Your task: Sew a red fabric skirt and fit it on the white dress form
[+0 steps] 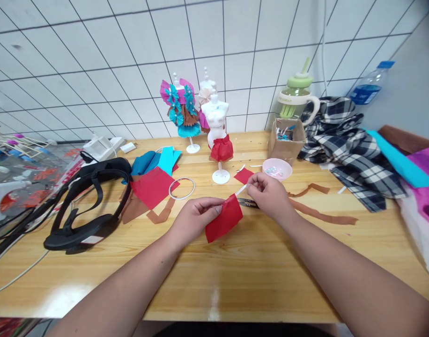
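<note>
Between thumb and fingers, my left hand [201,216] pinches a rectangle of red crepe paper [224,222] above the table. My right hand [268,193] is closed on a narrow white strip [240,190], whose other end meets the paper's upper edge; whether it is stuck there I cannot tell. Dark scissors [247,202] lie partly hidden behind the paper and my right hand. Just beyond, a small red paper piece [243,175] rests on the wood. A white mini dress form [216,117] with a red gathered skirt [222,148] stands upright behind my hands.
Another dress form in a pink, teal and brown paper dress [181,108] stands by the wall. At right are a pink bowl [277,169], a cardboard box [286,145] and brown strips [321,214]. Leftward lie red sheets [153,187], a ring [181,188] and a black headset [91,206].
</note>
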Demonstrator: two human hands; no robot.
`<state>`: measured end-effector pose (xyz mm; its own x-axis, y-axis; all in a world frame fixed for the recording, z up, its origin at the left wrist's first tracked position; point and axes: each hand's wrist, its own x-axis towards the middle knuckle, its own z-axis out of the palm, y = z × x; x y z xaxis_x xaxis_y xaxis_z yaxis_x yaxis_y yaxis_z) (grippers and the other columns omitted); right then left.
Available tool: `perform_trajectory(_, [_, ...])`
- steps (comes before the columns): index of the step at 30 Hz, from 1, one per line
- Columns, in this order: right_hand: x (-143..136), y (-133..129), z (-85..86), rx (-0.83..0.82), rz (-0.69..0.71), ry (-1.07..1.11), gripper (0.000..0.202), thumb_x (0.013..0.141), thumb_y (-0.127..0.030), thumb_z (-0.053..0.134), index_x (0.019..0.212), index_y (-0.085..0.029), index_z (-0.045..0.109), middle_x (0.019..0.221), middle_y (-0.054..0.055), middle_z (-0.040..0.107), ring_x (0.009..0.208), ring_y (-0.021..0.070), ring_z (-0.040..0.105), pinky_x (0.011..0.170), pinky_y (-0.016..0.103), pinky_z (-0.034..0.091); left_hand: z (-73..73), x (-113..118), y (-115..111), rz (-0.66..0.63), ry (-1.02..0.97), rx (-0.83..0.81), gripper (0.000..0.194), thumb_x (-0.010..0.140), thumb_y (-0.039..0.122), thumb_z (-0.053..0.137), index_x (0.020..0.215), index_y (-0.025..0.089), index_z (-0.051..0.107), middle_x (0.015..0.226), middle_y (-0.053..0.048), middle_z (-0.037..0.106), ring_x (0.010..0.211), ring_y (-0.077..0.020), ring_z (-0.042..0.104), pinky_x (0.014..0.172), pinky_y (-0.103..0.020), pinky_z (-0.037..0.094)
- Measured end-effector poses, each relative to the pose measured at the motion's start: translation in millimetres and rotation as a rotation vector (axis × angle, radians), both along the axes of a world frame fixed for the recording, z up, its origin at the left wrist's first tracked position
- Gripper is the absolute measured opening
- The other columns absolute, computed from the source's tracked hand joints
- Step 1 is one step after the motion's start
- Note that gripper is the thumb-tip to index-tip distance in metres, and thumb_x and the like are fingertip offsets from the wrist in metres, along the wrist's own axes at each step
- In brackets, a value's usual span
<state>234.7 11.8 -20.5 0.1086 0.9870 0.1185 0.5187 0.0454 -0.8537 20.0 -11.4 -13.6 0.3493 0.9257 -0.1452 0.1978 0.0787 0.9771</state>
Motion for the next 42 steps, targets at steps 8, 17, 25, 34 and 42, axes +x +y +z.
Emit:
perform_trajectory(8, [22.3,14.5,-6.1,-0.036,-0.073,-0.245,0.019,0.084,-0.031,0.049,0.092,-0.025,0.066,0.071,-0.001,0.071,0.070,0.0195,0.064,0.066,0.031,0.043,-2.1,0.2,0.8,0.092,-0.331,-0.252,0.028,0.075,0.028,0.076,0.102,0.020,0.073,0.109,-0.006,0.074,0.099,-0.0194,0.067,0.092,-0.031,0.049])
perform_trajectory(17, [14.2,6.7,2.2,0.032,0.013,-0.169,0.035,0.076,-0.014,0.047,0.103,-0.021,0.068,0.098,0.006,0.069,0.091,0.0227,0.062,0.079,0.035,0.047,9.5,0.2,4.7,0.238,-0.685,-0.451,0.043,0.082,0.004,0.061,0.124,0.016,0.059,0.102,-0.007,0.074,0.083,-0.0134,0.072,0.079,-0.024,0.058])
perform_trajectory(25, [-40.7,-31.7,-2.4,-0.440,0.516,0.650,0.049,0.069,-0.046,0.075,0.109,-0.020,0.063,0.110,0.007,0.069,0.096,0.0211,0.063,0.077,0.031,0.050,7.9,5.1,6.2,0.357,-0.836,-0.430,0.049,0.087,0.000,0.049,0.133,0.017,0.046,0.104,-0.006,0.072,0.084,-0.0098,0.071,0.079,-0.020,0.057])
perform_trajectory(34, [-33.8,-25.3,4.3,-0.311,0.242,0.901,0.026,0.070,-0.035,0.072,0.092,-0.020,0.067,0.088,0.003,0.074,0.082,0.0200,0.067,0.074,0.032,0.052,-1.7,4.5,2.6,0.230,-0.742,-0.479,0.034,0.088,0.033,0.058,0.118,0.019,0.057,0.118,-0.010,0.066,0.107,-0.0179,0.064,0.094,-0.032,0.049])
perform_trajectory(42, [-29.0,-21.5,1.9,-0.195,0.153,0.945,0.023,0.078,-0.036,0.068,0.095,-0.021,0.065,0.089,0.001,0.073,0.079,0.0170,0.067,0.072,0.029,0.052,-5.3,15.5,-10.0,0.025,-0.316,-0.150,0.040,0.074,0.042,0.075,0.102,0.016,0.067,0.107,-0.009,0.071,0.103,-0.0229,0.063,0.095,-0.035,0.044])
